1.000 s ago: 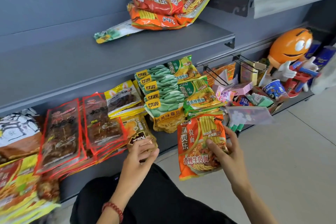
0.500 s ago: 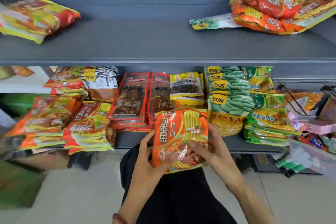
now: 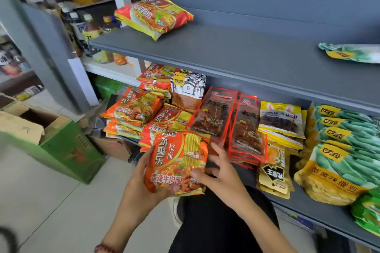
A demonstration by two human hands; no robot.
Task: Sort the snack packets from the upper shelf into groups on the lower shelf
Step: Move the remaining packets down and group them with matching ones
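I hold an orange noodle packet (image 3: 176,162) in both hands, just in front of the lower shelf (image 3: 298,204) near its left end. My left hand (image 3: 141,187) is curled round the packet's lower left edge, and my right hand (image 3: 221,178) grips its right side with the thumb on the front. Just beyond it are stacks of orange noodle packets (image 3: 133,109), with red packets (image 3: 213,113) beside them. On the upper shelf (image 3: 226,51) lie a noodle pile (image 3: 154,16) at the left and a green packet (image 3: 351,52) at the right.

Grey upper shelf (image 3: 226,53), noodle packets (image 3: 154,15) stacked left, green packet (image 3: 349,53) right, lower shelf (image 3: 300,203), grouped noodle stacks (image 3: 133,109), red pouches (image 3: 213,113), yellow pouches (image 3: 281,119), green bags (image 3: 339,150).
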